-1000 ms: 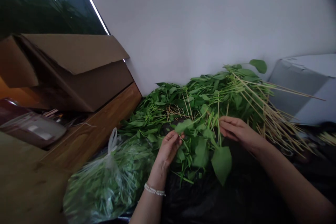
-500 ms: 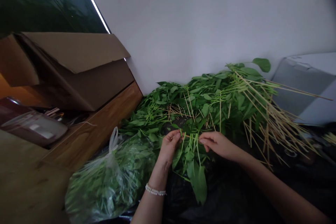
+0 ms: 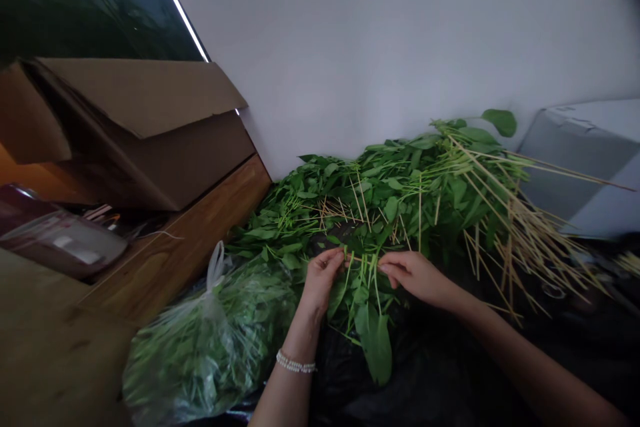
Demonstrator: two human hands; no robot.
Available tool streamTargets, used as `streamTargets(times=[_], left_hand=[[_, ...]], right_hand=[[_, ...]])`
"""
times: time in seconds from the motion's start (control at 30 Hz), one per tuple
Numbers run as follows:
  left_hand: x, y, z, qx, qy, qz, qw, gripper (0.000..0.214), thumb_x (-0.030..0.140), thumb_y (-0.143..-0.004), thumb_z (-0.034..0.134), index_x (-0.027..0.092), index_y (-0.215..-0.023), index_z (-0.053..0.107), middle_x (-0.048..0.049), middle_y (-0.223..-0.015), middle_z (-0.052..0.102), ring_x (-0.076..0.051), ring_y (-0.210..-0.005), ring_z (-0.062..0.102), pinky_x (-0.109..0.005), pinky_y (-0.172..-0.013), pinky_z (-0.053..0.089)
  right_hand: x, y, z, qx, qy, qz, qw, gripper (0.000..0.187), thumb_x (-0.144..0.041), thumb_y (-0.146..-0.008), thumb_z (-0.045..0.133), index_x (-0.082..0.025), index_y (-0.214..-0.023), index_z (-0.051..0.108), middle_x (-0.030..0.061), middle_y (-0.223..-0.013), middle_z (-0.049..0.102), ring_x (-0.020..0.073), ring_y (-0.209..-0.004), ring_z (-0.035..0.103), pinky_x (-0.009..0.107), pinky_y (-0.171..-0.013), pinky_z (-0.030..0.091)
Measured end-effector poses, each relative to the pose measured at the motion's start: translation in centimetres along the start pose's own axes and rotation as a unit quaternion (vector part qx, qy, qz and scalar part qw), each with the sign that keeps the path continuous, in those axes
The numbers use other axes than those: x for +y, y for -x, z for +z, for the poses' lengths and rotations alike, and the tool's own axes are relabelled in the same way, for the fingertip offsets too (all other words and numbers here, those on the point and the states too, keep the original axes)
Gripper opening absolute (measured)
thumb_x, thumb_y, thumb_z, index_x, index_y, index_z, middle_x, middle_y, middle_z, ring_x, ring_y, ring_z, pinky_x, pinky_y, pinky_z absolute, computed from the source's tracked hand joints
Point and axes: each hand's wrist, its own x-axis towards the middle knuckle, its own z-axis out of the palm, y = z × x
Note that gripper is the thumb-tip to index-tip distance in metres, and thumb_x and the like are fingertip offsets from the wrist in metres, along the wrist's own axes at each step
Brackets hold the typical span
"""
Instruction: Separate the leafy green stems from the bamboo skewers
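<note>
1. Head view: a plain pale wall (image 3: 400, 47) is seen behind.
2. Above black plastic sheeting (image 3: 425, 367), a thin brown stick (image 3: 357, 259) hung with green leafy stems (image 3: 361, 295) is pinched by the left hand (image 3: 323, 273) and right hand (image 3: 413, 275), fingertips closed.
3. Stems could be shed if it is tipped.

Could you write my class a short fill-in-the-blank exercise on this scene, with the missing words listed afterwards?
1. Between the left hand and the right hand hang thin stems with green ____.
2. The white bracelet circles the person's ____ wrist.
3. The clear bag is made of ____.
4. The brown box with a lifted flap is made of ____.

Missing words: leaves; left; plastic; cardboard.
</note>
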Motion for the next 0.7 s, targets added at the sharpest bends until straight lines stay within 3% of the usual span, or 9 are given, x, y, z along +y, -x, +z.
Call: streamTargets(times=[0.47,0.7], left_hand=[[0.08,0.0,-0.01,0.004,0.003,0.003,1.0,0.034,0.036,-0.061,0.082,0.014,-0.086,0.073,-0.0062,-0.078,0.074,-0.012,-0.065,0.065,-0.023,-0.067,0.049],[0.05,0.12,0.02,0.019,-0.055,0.031,0.998,0.033,0.038,-0.061,0.082,0.014,-0.084,0.075,-0.0055,-0.073,0.073,-0.012,-0.062,0.063,-0.023,-0.065,0.049]], right_hand=[[0.11,0.04,0.09,0.0,0.001,0.007,1.0,0.024,-0.032,-0.088,0.046,-0.02,-0.076,0.063,-0.0022,-0.058,0.059,0.012,-0.053,0.048,0.024,-0.054,0.034],[0.07,0.09,0.55,0.014,0.003,0.006,1.0,0.024,-0.031,-0.087,0.046,-0.02,-0.077,0.064,-0.0024,-0.057,0.06,0.0128,-0.054,0.052,0.024,-0.056,0.035]])
